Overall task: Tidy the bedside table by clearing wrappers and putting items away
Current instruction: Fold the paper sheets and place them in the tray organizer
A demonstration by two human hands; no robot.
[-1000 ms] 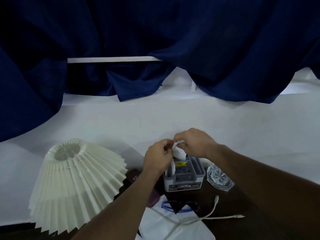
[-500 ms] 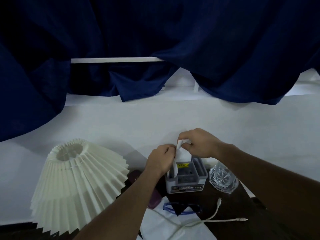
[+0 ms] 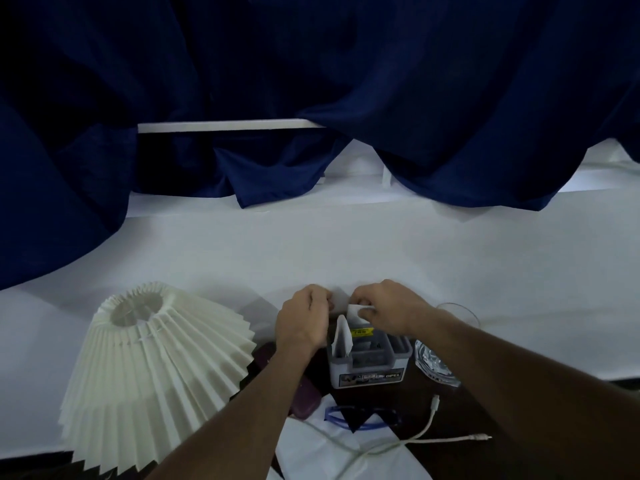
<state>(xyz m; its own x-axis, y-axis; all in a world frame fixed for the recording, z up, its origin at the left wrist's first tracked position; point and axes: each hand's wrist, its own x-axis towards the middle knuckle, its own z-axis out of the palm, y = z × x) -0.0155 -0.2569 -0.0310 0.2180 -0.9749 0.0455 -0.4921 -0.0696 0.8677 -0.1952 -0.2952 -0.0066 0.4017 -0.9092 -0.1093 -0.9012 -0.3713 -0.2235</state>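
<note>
The one view comes from a wide-angle camera worn on the person's head, facing forward and tilted down. Both forearms enter from the bottom edge and converge just below centre, where the left hand [image 3: 301, 323] and right hand [image 3: 388, 306] meet over a grey organiser box [image 3: 367, 368]. The camera is near enough that the scrap of white paper [image 3: 356, 311] pinched by the right hand shows plainly. The dark bench [image 3: 460, 410] takes only the lowest strip, with a pleated lampshade [image 3: 156, 368] at lower left. A white surface [image 3: 346, 247] spans the middle, and a navy curtain [image 3: 346, 81] fills the upper half.
</note>
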